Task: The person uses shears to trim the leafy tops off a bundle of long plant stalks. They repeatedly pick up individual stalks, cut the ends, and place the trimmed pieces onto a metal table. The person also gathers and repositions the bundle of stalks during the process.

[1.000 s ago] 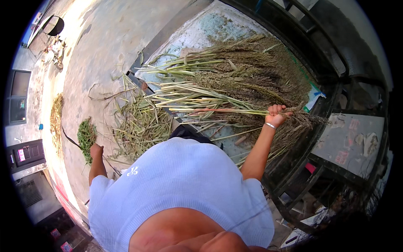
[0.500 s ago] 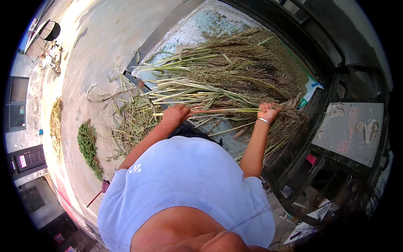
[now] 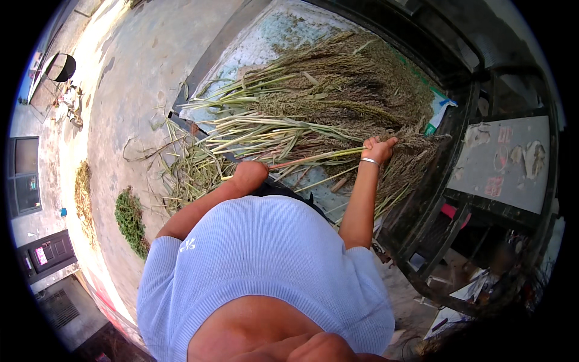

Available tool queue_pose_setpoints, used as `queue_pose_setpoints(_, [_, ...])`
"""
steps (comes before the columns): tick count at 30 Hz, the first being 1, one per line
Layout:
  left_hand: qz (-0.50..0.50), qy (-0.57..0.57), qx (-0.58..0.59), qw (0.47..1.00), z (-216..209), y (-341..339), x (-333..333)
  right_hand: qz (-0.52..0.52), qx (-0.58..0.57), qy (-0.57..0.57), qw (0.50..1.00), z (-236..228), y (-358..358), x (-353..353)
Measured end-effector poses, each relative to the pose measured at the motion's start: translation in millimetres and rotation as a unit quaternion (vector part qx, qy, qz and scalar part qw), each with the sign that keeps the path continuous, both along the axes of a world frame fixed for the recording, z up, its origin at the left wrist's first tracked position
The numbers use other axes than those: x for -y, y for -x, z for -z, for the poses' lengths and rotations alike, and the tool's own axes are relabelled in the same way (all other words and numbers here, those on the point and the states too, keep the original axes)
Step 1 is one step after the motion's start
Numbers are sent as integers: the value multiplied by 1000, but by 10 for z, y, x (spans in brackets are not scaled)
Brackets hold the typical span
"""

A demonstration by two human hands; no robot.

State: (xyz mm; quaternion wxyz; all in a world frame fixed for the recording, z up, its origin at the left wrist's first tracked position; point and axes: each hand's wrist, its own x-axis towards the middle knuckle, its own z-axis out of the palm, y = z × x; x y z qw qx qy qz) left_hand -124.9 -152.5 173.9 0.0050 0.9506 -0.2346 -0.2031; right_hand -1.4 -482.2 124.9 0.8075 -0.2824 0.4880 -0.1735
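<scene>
My left hand (image 3: 250,176) is closed around the lower end of a few long grain stalks (image 3: 319,159), in front of my waist. Further right, my right hand (image 3: 379,149), with a silver bangle at the wrist, grips the same stalks just below their bushy brown seed heads (image 3: 416,148). Between the hands the stalks run nearly straight, green-yellow with a reddish stretch. Just beyond them lies a large pile of cut grain stalks (image 3: 283,130), pale ends to the left and seed heads to the right. My fingers hide the exact number of stalks held.
The pile rests on a pale sheet (image 3: 265,45) in a dark metal-framed bed (image 3: 446,66). Stripped leaves and stalk bits (image 3: 196,166) litter its left edge. A green plant heap (image 3: 131,222) and a yellowish strip of plants (image 3: 83,196) lie on the concrete ground (image 3: 151,66).
Both hands keep hold of the stalks. My left hand has shifted slightly down and left, my right slightly left and up. The whole view has turned a little.
</scene>
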Motion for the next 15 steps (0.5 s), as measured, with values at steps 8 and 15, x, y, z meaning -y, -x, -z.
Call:
queue_pose_setpoints(8, [-10,97,-45,994,197,-6,-150,-36,54,10,998,-101,-98,-7])
queue_pose_setpoints(15, [-29,132,-26,990,144,-60,-86,-36,58,26,997,-121,-251,-60])
